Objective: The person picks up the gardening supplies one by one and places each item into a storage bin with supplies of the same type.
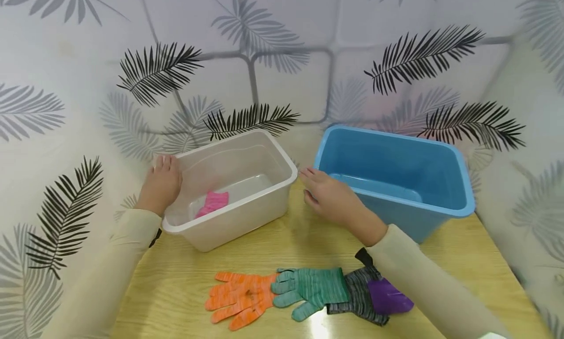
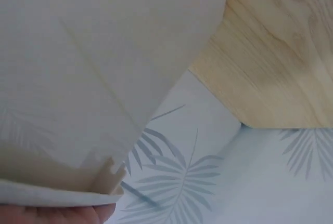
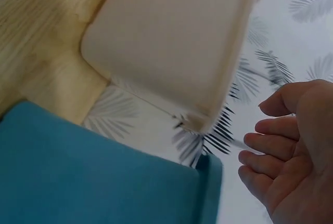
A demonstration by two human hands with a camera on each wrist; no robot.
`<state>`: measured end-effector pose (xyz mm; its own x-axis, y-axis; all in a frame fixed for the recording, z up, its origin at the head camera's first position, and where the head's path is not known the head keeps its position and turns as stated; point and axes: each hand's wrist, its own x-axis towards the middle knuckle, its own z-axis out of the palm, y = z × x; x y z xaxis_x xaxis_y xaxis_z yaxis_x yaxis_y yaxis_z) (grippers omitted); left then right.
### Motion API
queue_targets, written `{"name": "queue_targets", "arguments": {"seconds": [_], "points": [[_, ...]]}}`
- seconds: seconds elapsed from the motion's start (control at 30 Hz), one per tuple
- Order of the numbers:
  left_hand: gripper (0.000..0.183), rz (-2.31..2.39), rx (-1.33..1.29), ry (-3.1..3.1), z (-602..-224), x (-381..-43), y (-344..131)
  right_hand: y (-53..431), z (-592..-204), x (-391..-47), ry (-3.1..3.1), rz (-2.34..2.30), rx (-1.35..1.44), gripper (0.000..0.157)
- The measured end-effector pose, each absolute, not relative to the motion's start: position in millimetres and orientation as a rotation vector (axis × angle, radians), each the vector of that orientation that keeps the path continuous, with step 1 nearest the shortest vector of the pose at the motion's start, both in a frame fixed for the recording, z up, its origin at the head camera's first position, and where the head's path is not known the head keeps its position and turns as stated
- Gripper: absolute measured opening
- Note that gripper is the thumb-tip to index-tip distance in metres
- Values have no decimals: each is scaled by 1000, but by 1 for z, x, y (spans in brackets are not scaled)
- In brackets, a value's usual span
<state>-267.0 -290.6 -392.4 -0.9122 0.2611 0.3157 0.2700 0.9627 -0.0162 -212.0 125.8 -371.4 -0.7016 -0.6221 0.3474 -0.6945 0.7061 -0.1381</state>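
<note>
A white plastic bin (image 1: 246, 207) stands on the table, with a bunched pink piece of fabric (image 1: 214, 202) inside it. My left hand (image 1: 160, 182) grips the rim at the bin's left end; in the left wrist view its fingers (image 2: 57, 214) show along the lip, and the thumb is hidden. My right hand (image 1: 330, 197) hovers between the white bin's right corner and a blue plastic bin (image 1: 396, 199). In the right wrist view the right hand (image 3: 299, 151) has loosely bent fingers, apart from both bins, and holds nothing.
Along the front lie an orange glove (image 1: 242, 297), a green glove (image 1: 310, 290), a dark grey glove (image 1: 363, 295) and a purple item (image 1: 389, 297), partly overlapping. The wooden table (image 1: 176, 290) meets a leaf-patterned sheet (image 1: 286, 21) behind.
</note>
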Motion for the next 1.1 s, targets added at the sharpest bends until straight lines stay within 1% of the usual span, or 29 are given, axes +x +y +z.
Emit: {"name": "queue_targets", "arguments": {"seconds": [0.13, 0.33, 0.6, 0.83, 1.1], "points": [[48, 14, -379, -2789, -393, -268, -284, 112, -389, -220, -2635, 353, 1044, 47], [51, -36, -352, -2846, -396, -274, -286, 102, -408, -230, -2568, 297, 1059, 47], [53, -116, -304, -2858, -393, -276, -288, 94, -414, -238, -2488, 405, 1057, 44], [55, -153, -297, -2856, -395, -275, -291, 88, -427, -241, -2409, 310, 1104, 45], [55, -168, -259, -2831, -397, -272, -292, 86, -429, -244, -2323, 401, 1103, 41]]}}
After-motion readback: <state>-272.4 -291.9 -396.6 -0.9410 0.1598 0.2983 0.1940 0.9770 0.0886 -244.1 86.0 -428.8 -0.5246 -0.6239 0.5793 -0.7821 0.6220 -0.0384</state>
